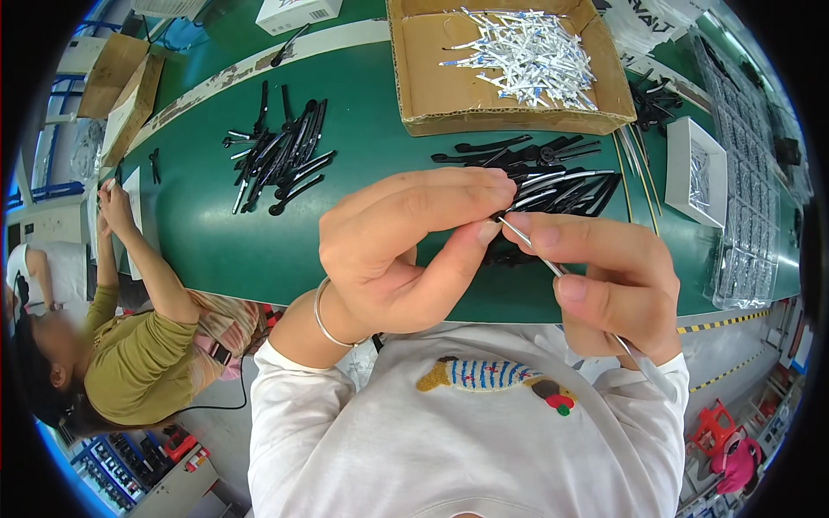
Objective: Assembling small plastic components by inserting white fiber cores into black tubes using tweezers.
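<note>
My left hand [393,246] is closed in a pinch, thumb against fingertips, over a small dark piece [498,217] that the fingers mostly hide. It looks like part of one of the slender black pieces lying around. My right hand [626,276] grips slim silver tweezers [534,244], whose fine point meets the dark piece at my left fingertips. Their broad end sticks out below my right palm. Just beyond both hands lies a heap of slender black plastic pieces [566,186], partly covered by my fingers. Another pile of black pieces with round ends [289,160] rests farther left.
A cardboard box [518,123] of small white strips [540,65] stands at the back. Right of it are thin sticks [623,177], a small white box [679,160] and clear trays [747,198]. A co-worker [142,367] sits at the left on the green table [199,233].
</note>
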Available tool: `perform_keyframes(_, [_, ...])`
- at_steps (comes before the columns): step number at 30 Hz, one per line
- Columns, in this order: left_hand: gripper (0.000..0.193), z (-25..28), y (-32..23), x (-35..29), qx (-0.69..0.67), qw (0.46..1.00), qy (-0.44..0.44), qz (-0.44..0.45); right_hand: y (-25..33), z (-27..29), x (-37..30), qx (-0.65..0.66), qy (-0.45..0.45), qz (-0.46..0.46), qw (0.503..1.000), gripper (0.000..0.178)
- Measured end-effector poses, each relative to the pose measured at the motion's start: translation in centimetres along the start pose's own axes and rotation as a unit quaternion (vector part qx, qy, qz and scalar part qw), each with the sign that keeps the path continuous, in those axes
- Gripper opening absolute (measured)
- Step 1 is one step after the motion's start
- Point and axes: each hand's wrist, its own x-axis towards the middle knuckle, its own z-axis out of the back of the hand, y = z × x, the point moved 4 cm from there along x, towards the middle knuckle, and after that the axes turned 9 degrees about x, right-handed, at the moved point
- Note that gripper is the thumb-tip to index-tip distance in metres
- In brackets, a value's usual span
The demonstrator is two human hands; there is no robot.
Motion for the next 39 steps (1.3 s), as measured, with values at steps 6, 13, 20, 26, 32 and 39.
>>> perform_keyframes(6, [0.016,0.1,0.0,0.2,0.017,1.0,0.01,-0.002,0.2,0.1,0.2,-0.017,0.011,0.0,1.0,0.022])
perform_keyframes(13, [0.019,0.2,-0.1,0.3,0.019,1.0,0.004,0.006,0.0,0.1,0.1,-0.001,0.019,0.005,1.0,0.023])
perform_keyframes(20, [0.02,0.2,-0.1,0.3,0.025,1.0,0.008,0.005,0.0,0.0,0.1,-0.015,0.023,0.002,1.0,0.023])
perform_keyframes(26, [0.021,0.2,-0.2,0.3,0.021,1.0,0.011,0.017,-0.1,0.1,0.0,-0.014,0.027,0.018,0.999,0.022])
perform_keyframes(32, [0.021,0.0,-0.2,0.0,0.016,0.999,0.006,0.046,0.1,0.0,0.3,-0.042,0.027,0.037,0.998,0.02])
perform_keyframes(39, [0.02,-0.4,-0.2,0.8,0.112,0.993,0.037,-0.007,0.0,1.4,2.3,-0.07,0.134,-0.056,0.987,0.013])
